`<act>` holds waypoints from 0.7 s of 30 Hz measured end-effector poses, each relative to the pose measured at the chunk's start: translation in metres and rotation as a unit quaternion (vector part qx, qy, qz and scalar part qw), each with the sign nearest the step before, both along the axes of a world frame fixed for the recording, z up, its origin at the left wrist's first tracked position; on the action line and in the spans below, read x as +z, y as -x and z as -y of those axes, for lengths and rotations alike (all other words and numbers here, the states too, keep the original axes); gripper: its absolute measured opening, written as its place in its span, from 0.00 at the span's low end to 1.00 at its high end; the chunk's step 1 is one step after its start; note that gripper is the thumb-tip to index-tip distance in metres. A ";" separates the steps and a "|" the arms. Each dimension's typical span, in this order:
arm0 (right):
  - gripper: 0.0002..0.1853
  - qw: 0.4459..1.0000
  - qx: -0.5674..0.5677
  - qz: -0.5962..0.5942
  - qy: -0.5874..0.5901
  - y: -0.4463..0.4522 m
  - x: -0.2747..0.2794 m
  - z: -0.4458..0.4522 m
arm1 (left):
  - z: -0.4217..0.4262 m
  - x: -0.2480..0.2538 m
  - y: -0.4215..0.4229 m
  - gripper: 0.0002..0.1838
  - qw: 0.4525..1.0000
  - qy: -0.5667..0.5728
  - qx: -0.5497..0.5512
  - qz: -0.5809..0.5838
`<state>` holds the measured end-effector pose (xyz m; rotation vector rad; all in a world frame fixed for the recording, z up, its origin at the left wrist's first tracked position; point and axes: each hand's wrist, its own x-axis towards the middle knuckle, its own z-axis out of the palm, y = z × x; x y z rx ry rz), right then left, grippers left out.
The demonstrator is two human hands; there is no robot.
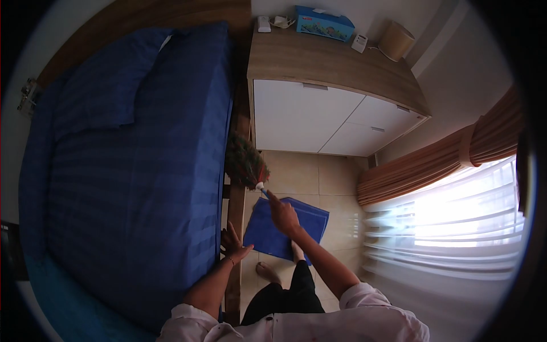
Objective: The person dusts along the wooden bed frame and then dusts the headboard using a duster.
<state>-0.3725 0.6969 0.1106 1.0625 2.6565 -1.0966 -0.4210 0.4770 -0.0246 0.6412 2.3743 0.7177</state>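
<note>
My right hand is wrapped round the blue handle of a feather duster. The duster's dark green and red head lies against the wooden bed frame, beside the corner of the cabinet. My left hand has its fingers spread and rests at the edge of the bed, by the frame; nothing is in it. Blue striped bedding covers the mattress. Below my right hand, a folded blue cloth or mat lies on the tiled floor.
A white-fronted cabinet with a wooden top stands ahead, bearing a blue tissue box and a round lamp. Brown curtains and a sheer curtain hang at the right. My feet are on the floor near the bed frame.
</note>
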 end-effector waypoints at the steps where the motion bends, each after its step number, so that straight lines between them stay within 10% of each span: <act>1: 0.24 1.000 -0.002 -0.013 0.006 -0.017 -0.005 0.015 | -0.002 0.002 0.000 0.68 1.000 0.016 0.001 0.002; 10: 0.24 0.995 0.032 -0.085 0.032 -0.126 -0.007 0.086 | 0.010 -0.036 -0.019 0.66 0.994 0.059 -0.019 -0.093; 13: 0.22 0.987 -0.052 -0.094 0.117 -0.080 0.003 0.080 | -0.001 0.017 -0.014 0.67 0.995 0.100 0.011 0.006; 18: 0.15 0.962 -0.023 -0.260 -0.079 0.006 -0.060 0.056 | -0.017 0.075 0.004 0.68 0.987 0.140 0.039 0.068; 21: 0.15 0.976 -0.104 -0.174 0.080 0.052 -0.088 0.038 | -0.014 0.065 0.009 0.68 0.991 0.118 0.037 0.059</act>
